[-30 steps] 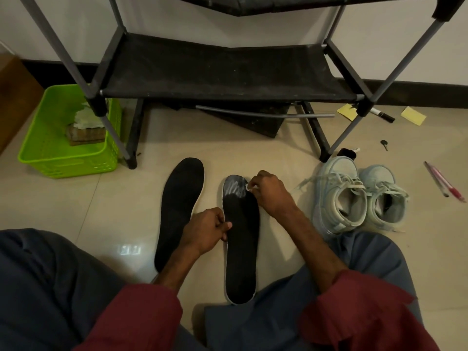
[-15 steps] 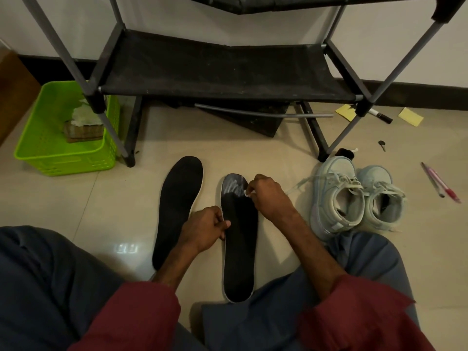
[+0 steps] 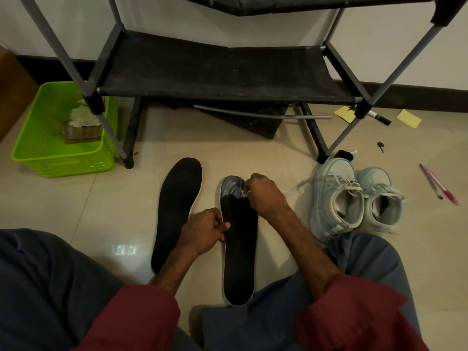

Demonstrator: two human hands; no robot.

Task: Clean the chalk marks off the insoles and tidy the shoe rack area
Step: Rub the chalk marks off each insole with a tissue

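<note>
- The chalked insole (image 3: 239, 249) lies flat on the floor (image 3: 114, 211) just below the middle of the view, its toe toward 12 o'clock and its heel toward 6 o'clock, between the person's knees.
- Grey-white chalk marks (image 3: 231, 187) smear its toe end; the rest of its top is plain black.
- The left hand (image 3: 202, 231) grips the insole's edge at 9 o'clock, about midway along. Its fingers are curled at the rim and the thumb is laid on the black top.
- The right hand (image 3: 266, 196) is at the toe's 3 o'clock edge. Its fingers are bunched together, pinching a small white piece (image 3: 247, 195) against the chalked patch; what the piece is I cannot tell.
- A second insole (image 3: 177, 206), all black on top, lies at 9 o'clock of the first, near it but apart, tilted slightly toward 1 o'clock.
- The shoe rack (image 3: 222, 72) stands at 12 o'clock, its black fabric shelf bare.
- A green basket (image 3: 33, 148) sits at 9 to 10 o'clock beside the rack's leg, with crumpled material inside.
- A pair of pale sneakers (image 3: 336, 198) stands at 3 o'clock of the hands, side by side and touching.
- Further out toward 3 o'clock lie two pens (image 3: 438, 184); toward 2 o'clock are a marker (image 3: 379, 118), yellow notes (image 3: 408, 118) and a small key (image 3: 380, 146).
</note>
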